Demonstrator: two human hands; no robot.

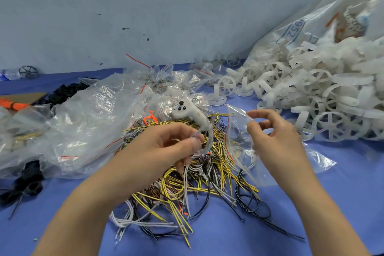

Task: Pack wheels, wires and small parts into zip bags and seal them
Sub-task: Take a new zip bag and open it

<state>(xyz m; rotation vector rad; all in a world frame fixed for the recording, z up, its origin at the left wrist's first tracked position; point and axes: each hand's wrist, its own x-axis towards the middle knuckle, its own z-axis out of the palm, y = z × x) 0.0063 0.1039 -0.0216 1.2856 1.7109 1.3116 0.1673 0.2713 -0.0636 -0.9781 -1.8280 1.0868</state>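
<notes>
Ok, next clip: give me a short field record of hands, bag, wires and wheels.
left hand: pinches a few wires above the pile
right hand: pinches the open zip bag by its rim
wires: loose yellow, black and white pile on the blue table
wheels: white heap spilling from a sack, far right
controller: white, on the pile

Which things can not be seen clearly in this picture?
- Head view: what the left hand pinches is blurred, hidden by its fingers.
- Contents of the zip bag gripped by the right hand: lost in plastic glare.
- Print on the big sack: creased, partly unreadable.
</notes>
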